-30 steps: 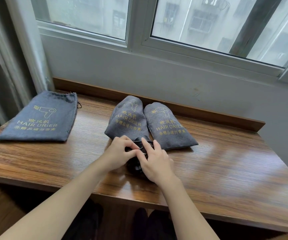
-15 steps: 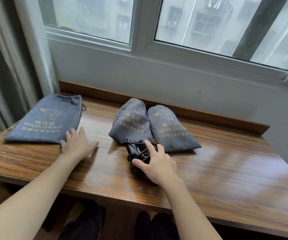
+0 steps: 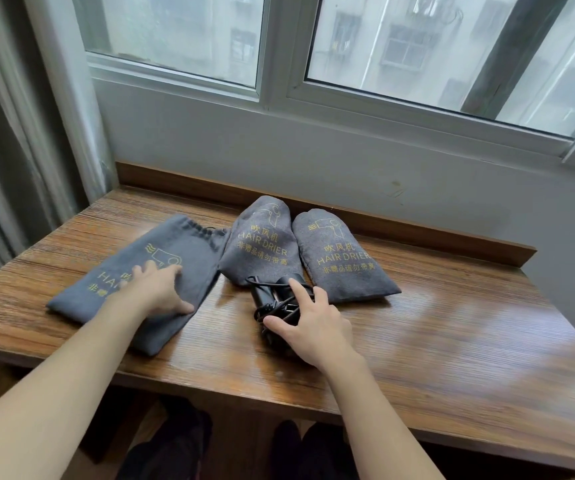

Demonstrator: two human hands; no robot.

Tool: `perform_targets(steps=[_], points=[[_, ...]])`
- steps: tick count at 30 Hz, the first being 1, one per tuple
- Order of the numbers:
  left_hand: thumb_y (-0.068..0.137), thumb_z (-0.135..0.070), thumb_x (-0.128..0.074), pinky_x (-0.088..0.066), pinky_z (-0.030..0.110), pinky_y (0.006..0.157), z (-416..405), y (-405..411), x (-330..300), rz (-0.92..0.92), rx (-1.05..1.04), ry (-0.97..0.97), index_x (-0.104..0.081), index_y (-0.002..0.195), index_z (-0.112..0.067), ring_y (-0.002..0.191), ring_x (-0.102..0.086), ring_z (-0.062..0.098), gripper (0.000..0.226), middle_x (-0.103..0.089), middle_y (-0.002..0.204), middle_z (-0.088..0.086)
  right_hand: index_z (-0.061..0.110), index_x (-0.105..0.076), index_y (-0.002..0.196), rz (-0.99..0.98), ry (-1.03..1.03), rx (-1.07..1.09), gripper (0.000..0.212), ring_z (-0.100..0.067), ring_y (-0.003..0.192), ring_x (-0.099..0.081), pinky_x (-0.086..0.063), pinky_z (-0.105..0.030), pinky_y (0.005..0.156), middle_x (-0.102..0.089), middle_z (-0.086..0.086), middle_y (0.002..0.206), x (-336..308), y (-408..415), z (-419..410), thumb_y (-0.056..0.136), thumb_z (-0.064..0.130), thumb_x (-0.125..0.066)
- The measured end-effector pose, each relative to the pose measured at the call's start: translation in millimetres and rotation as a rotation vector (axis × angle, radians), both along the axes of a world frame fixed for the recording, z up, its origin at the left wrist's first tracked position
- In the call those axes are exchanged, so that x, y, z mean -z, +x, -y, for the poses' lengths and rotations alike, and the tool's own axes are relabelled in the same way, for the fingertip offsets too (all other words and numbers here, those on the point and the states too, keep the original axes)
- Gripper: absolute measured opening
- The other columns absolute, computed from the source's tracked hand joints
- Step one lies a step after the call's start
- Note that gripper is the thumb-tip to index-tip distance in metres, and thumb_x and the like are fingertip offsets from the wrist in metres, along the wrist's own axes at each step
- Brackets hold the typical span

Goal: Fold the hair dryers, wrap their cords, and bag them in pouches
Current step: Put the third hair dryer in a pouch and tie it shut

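The left hand [image 3: 156,289] lies flat, fingers straight, on the empty pouch [image 3: 147,275] on the counter [image 3: 452,341]. The right hand [image 3: 313,327] curls round the black hair dryer [image 3: 272,299] and its wound cord, just before two filled pouches [image 3: 341,254].

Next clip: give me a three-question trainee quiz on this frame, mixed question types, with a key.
1. True or false: the left hand lies flat on the empty pouch.
2. How many pouches on the wooden desk look filled? A) one B) two C) three
3. Fill in: the right hand holds the black ____ with its cord wrapped round it.

Key:
1. True; the fingers are spread on the flat pouch.
2. B; the middle pouch and the right pouch bulge.
3. hair dryer.
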State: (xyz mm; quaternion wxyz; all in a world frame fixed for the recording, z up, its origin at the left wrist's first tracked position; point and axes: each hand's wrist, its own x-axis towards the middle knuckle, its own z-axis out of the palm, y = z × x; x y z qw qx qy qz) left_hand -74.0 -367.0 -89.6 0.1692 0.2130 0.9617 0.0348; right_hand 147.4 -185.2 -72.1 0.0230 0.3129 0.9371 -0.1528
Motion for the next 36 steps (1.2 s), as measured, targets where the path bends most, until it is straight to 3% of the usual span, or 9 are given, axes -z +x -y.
perform_targets(steps=[3,6,9,12,19,25,28,30,36], points=[[0.074,-0.034,-0.083,-0.046,0.044,0.097,7,-1,-28,0.176,0.114,-0.237,-0.026,0.150,-0.037,0.131,-0.045,0.035,0.095,-0.033,0.152,0.012,0.051,-0.010,0.151,-0.005,0.004,-0.002,0.085,-0.033,0.135,-0.041,-0.037,-0.044,0.104,-0.020,-0.004,0.159,0,0,1,0.080,0.082,-0.044],[0.083,-0.036,-0.074,-0.049,0.032,0.090,5,-3,-47,0.237,0.111,-0.297,-0.056,0.130,-0.023,0.114,-0.061,0.026,0.052,-0.062,0.124,0.004,0.052,-0.011,0.150,-0.012,-0.010,0.002,0.088,-0.032,0.135,-0.041,-0.037,-0.044,0.104,-0.021,-0.004,0.159,-1,0,1,0.077,0.085,-0.046],[0.075,-0.072,-0.063,-0.043,0.042,0.103,5,-9,-24,0.046,-0.001,-0.063,-0.051,0.134,-0.023,0.124,-0.052,0.028,0.078,-0.057,0.132,0.004,0.053,-0.008,0.150,0.011,-0.029,-0.003,0.100,-0.032,0.136,-0.040,-0.036,-0.046,0.105,-0.021,-0.004,0.159,-3,2,1,0.068,0.088,-0.052],[0.058,-0.081,-0.067,-0.029,0.056,0.113,7,-8,3,0.040,0.021,-0.120,-0.018,0.152,-0.036,0.143,-0.018,0.039,0.115,-0.018,0.157,0.011,0.052,-0.006,0.150,0.027,-0.016,-0.010,0.104,-0.032,0.134,-0.041,-0.037,-0.045,0.105,-0.024,-0.005,0.155,-5,2,2,0.066,0.085,-0.059],[0.052,-0.050,-0.086,-0.039,0.050,0.107,2,6,-7,0.101,0.304,-0.233,-0.027,0.143,-0.041,0.135,-0.028,0.031,0.109,-0.028,0.148,0.002,0.050,-0.002,0.151,0.048,-0.024,-0.039,0.115,-0.033,0.134,-0.040,-0.037,-0.046,0.105,-0.022,-0.004,0.154,-6,3,3,0.061,0.078,-0.069],[0.060,-0.072,-0.070,-0.049,0.039,0.091,-23,36,3,0.025,0.191,0.245,-0.055,0.112,-0.032,0.108,-0.055,0.020,0.067,-0.058,0.111,-0.006,0.052,-0.005,0.149,0.015,0.000,-0.013,0.111,-0.031,0.132,-0.043,-0.039,-0.044,0.103,-0.024,-0.003,0.155,-3,4,5,0.061,0.076,-0.067],[0.072,-0.033,-0.072,-0.050,0.034,0.080,-19,40,9,0.065,0.184,0.271,-0.054,0.104,-0.033,0.099,-0.060,0.022,0.037,-0.064,0.102,-0.003,0.052,-0.007,0.148,-0.008,-0.027,-0.004,0.110,-0.029,0.129,-0.047,-0.042,-0.043,0.102,-0.030,0.001,0.150,-2,8,3,0.059,0.077,-0.067],[0.079,-0.009,-0.059,-0.048,0.033,0.069,-14,35,5,0.117,0.055,0.507,-0.054,0.095,-0.030,0.088,-0.063,0.024,0.027,-0.066,0.093,0.001,0.052,-0.008,0.147,-0.028,-0.043,-0.001,0.110,-0.028,0.127,-0.049,-0.044,-0.042,0.101,-0.033,0.003,0.148,-2,11,3,0.057,0.078,-0.066],[0.082,0.016,-0.046,-0.041,0.023,0.062,-3,43,-22,0.154,0.170,0.998,-0.067,0.072,-0.023,0.056,-0.051,0.006,0.045,-0.062,0.066,0.001,0.049,-0.019,0.148,-0.132,-0.177,-0.001,0.112,-0.017,0.127,-0.050,-0.044,-0.038,0.101,-0.040,0.012,0.144,3,22,3,0.051,0.073,-0.070]])
